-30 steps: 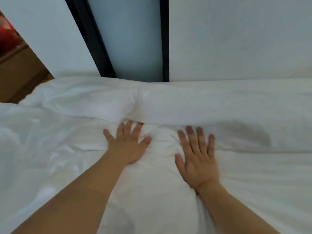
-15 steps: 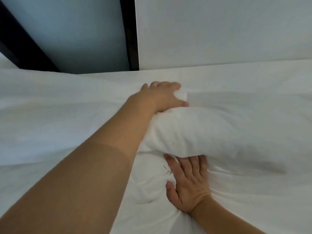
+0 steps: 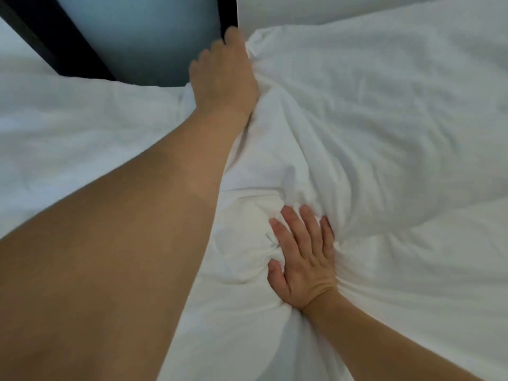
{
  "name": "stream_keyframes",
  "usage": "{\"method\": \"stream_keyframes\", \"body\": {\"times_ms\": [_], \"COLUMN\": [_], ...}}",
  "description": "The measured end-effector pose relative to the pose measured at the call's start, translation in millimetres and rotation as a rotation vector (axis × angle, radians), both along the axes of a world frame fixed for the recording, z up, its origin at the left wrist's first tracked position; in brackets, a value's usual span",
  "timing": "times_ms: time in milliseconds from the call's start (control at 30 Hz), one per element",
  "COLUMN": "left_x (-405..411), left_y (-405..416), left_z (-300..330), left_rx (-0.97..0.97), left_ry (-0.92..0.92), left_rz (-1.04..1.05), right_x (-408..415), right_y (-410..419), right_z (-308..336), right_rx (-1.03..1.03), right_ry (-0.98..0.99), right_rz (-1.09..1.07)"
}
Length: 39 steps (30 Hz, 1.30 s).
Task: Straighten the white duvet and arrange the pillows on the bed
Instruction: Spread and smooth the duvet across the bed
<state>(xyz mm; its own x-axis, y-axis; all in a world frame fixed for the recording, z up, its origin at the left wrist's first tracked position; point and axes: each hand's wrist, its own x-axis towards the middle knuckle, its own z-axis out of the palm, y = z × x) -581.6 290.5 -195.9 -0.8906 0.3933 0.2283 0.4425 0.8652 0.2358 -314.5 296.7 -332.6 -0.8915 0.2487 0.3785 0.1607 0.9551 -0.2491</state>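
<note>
- Pillow (image 3: 384,111) lay raised at its near-left corner, at the head of the bed, right of centre.
- Left hand (image 3: 222,75) gripped that corner, fingers curled out of sight behind the fabric.
- Right hand (image 3: 302,257) pressed flat on the white duvet (image 3: 412,284), fingers straight, thumb tucked into a fold.
- Dark frame (image 3: 79,48) stood behind.

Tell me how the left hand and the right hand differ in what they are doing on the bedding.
The left hand reaches far up to the pillow edge by the wall; the right hand stays low and near. The left hand has a grip on the pillow's edge; the right hand presses spread fingers into the bunched duvet. Both touch white fabric.
</note>
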Motion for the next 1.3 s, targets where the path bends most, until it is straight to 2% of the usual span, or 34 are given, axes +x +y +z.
{"method": "stream_keyframes", "body": {"times_ms": [67, 133, 200, 233, 300, 333, 433, 467, 533, 600, 667, 733, 767, 833, 933, 1000, 1033, 1100, 1200, 1233, 1300], "left_x": [28, 67, 110, 133, 178, 185, 168, 165, 177, 206, 238, 260, 267, 273, 244, 228, 221, 203, 157, 147, 151], "left_y": [-9, -28, -68, -95, -137, -149, -136, -131, -125, -119, -92, -28, 17, 114, 211, 234, 240, 247, 269, 270, 271], "left_z": [0, 10, 8, -6, -46, -66, -64, -52, -27, 1, 22, 35, 46, 63, 38, 2, -8, -6, 12, 9, -21], "left_rx": [-0.002, 0.070, 0.171, 0.171, -0.085, -0.234, -0.409, -0.468, -0.622, -0.687, -0.526, -0.218, -0.104, 0.052, -0.111, -0.330, -0.391, -0.262, 0.111, 0.164, 0.108], "left_ry": [0.062, 0.256, 0.290, 0.234, -0.007, -0.134, -0.529, -0.553, -0.524, -0.413, -0.189, -0.012, 0.016, -0.077, -0.365, -0.570, -0.591, -0.460, -0.125, -0.064, -0.089], "left_rz": [0.014, -0.050, -0.046, -0.028, 0.051, 0.072, 0.159, 0.181, 0.166, 0.081, -0.088, -0.287, -0.356, -0.400, -0.255, -0.143, -0.157, -0.177, -0.032, 0.002, -0.011], "right_x": [0, 0, 0, 1, 3, 4, 5, 11, 34, 66, 101, 134, 148, 168, 167, 161, 159, 156, 153, 151, 150], "right_y": [0, 2, 1, 1, 0, -1, 0, 1, 13, 52, 117, 194, 225, 258, 270, 278, 284, 288, 291, 293, 295], "right_z": [1, 2, 3, 4, 7, 9, 30, 42, 75, 109, 128, 123, 115, 88, 51, 42, 37, 26, 17, 15, 12], "right_rx": [-0.010, -0.002, -0.019, -0.030, -0.059, -0.077, -0.152, -0.253, -0.585, -0.770, -0.631, -0.360, -0.273, -0.142, -0.054, -0.035, -0.027, -0.027, -0.061, -0.070, -0.078], "right_ry": [0.005, 0.009, 0.008, 0.014, 0.022, 0.019, 0.041, 0.077, 0.195, 0.281, 0.266, 0.172, 0.071, -0.152, -0.213, -0.113, -0.057, 0.008, 0.053, 0.060, 0.072], "right_rz": [0.001, 0.003, 0.013, 0.018, 0.023, 0.028, 0.042, 0.058, 0.085, 0.039, -0.127, -0.382, -0.474, -0.531, -0.517, -0.526, -0.532, -0.535, -0.547, -0.546, -0.544]}}
